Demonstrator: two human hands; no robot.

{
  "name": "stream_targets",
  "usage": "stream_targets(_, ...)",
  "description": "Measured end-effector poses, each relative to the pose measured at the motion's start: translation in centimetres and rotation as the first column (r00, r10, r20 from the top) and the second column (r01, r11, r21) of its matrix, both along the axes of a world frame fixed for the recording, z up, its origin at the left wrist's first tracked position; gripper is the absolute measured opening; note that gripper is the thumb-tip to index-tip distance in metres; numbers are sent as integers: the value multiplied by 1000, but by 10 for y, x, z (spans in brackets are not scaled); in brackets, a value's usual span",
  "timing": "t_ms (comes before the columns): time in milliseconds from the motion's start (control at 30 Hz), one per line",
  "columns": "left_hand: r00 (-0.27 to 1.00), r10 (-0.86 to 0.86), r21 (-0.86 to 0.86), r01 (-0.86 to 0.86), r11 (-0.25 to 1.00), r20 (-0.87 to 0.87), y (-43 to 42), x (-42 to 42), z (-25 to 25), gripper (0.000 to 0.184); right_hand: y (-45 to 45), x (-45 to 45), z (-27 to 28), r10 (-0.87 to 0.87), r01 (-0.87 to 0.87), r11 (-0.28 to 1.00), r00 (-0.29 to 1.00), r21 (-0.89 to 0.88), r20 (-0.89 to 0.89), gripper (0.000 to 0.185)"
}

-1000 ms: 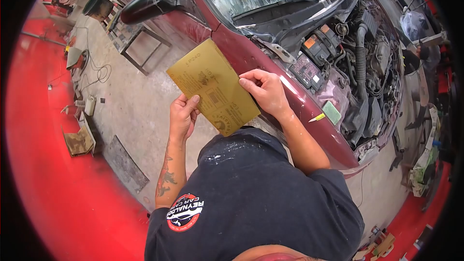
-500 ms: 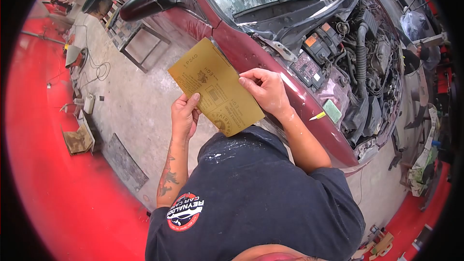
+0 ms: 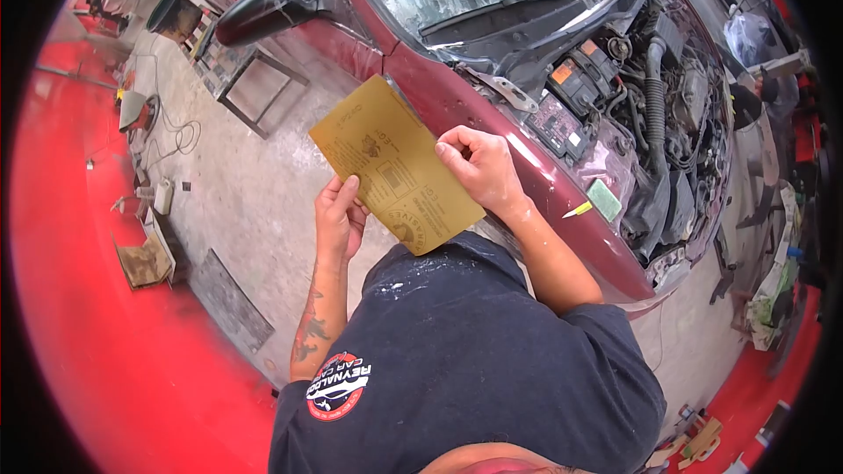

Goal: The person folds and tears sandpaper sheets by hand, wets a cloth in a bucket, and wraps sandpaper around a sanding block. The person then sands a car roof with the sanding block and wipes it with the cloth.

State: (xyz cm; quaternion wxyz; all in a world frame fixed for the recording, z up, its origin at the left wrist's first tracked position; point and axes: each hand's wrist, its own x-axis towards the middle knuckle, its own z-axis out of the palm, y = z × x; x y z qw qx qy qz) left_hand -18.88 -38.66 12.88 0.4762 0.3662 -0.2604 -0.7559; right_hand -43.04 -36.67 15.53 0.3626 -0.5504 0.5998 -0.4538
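A tan sheet of sandpaper (image 3: pixel 395 167), printed side up, is held slantwise in front of my body. My left hand (image 3: pixel 341 215) pinches its lower left edge, thumb on top and fingers beneath. On the opposite edge, my right hand (image 3: pixel 481 167) grips the sheet between thumb and curled fingers. The abrasive face is turned away from view. Just beyond the sheet runs the dark red fender (image 3: pixel 492 127) of a car, with a green sanding block or sponge (image 3: pixel 603 200) and a small yellow-green piece (image 3: pixel 578 210) resting near its inner edge.
The car's engine bay (image 3: pixel 645 114) lies uncovered at right, and its side mirror (image 3: pixel 268 13) juts out at upper left. A metal stand (image 3: pixel 261 92) is on the concrete floor beside the car. Farther left lie a dark flat panel (image 3: pixel 230 298) and an open box (image 3: pixel 149 254).
The sandpaper has shifted slightly down and tilted a little, with both hands still on it. Its printing catches the light differently.
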Motion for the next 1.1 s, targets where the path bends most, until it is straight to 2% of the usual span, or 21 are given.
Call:
stream_targets(33, 1000, -18, -2, 18, 1000, 0, 1, 0, -2, 25, 0, 1, -3, -15, 15, 1000, 1000, -14, -7, 16)
stream_targets(100, 988, 58, -22, -55, 998, 145, 2, 0, -10, 23, 1, 0, -10, -71, 70, 997, 997, -29, -21, 16)
stream_targets(133, 990, 21, -20, -18, 1000, 142, 1, 0, -13, 23, 0, 0, -13, -47, 46, 997, 999, -70, -17, 15)
stream_targets(200, 964, 115, -127, -86, 988, 239, 0, 2, -15, 21, 0, 0, -17, -26, 22, 989, 999, -144, -25, 13)
stream_targets(300, 963, 113, -118, -87, 989, 243, -3, 8, -11, 22, 1, 3, -11, -66, 62, 984, 998, -166, -15, 13)
stream_targets(400, 977, -55, -39, 64, 997, 206, 2, 3, 5, 25, 1, -1, -7, -71, 75, 980, 997, -184, 27, 13)
stream_targets(433, 928, -83, -47, 107, 993, 363, 4, -3, 8, 30, 0, -4, -7, -68, 68, 977, 998, -200, 8, 13)
stream_targets(467, 929, -92, -53, 119, 992, 360, 4, 1, 0, 30, -1, -7, -8, -63, 59, 974, 998, -217, -11, 13)
stream_targets(533, 807, -8, -302, 231, 925, 590, 2, 11, -19, 37, 0, -10, -10, -72, 70, 974, 997, -216, -6, 12)
stream_targets(567, 796, 58, -346, 196, 917, 603, 3, 8, -21, 39, 2, -11, -11, -71, 69, 975, 998, -210, 2, 12)
stream_targets(600, 800, 51, -353, 205, 913, 597, 4, 3, -17, 39, 3, -12, -11, -83, 80, 973, 997, -216, -4, 12)
stream_targets(667, 931, -36, -235, 129, 963, 365, 3, -4, -12, 35, 2, -15, -8, -88, 93, 972, 996, -217, 33, 13)
stream_targets(700, 933, -42, -245, 137, 960, 358, 2, -1, -14, 35, 3, -16, -3, -93, 106, 975, 993, -196, 78, 13)
stream_targets(767, 752, -222, -182, 413, 892, 620, -1, 9, -22, 35, 3, -21, -4, -89, 95, 965, 995, -245, 35, 13)
stream_targets(800, 754, -222, -195, 421, 886, 618, -1, 5, -18, 35, 2, -23, -5, -79, 74, 956, 997, -283, -4, 13)
stream_targets(867, 747, -36, -361, 362, 859, 664, 2, -4, -10, 41, 2, -22, -7, -92, 93, 944, 996, -316, 18, 12)
stream_targets(900, 670, -101, -276, 433, 858, 736, -5, 0, -3, 43, 1, -21, -7, -108, 118, 933, 993, -340, 49, 12)
stream_targets(933, 674, -105, -286, 442, 850, 731, -3, -7, -1, 43, 1, -21, -7, -122, 142, 921, 989, -363, 78, 12)
stream_targets(1000, 857, -92, -253, 250, 935, 507, 8, -26, 8, 44, 0, -22, -6, -132, 154, 922, 988, -355, 85, 12)
stream_targets(1033, 859, -97, -260, 257, 931, 503, 6, -24, 5, 44, 1, -23, -5, -109, 134, 935, 990, -329, 95, 13)
stream_targets(1100, 646, -59, -332, 466, 820, 761, 1, -15, 0, 46, 1, -23, -5, -89, 114, 943, 992, -313, 94, 14)
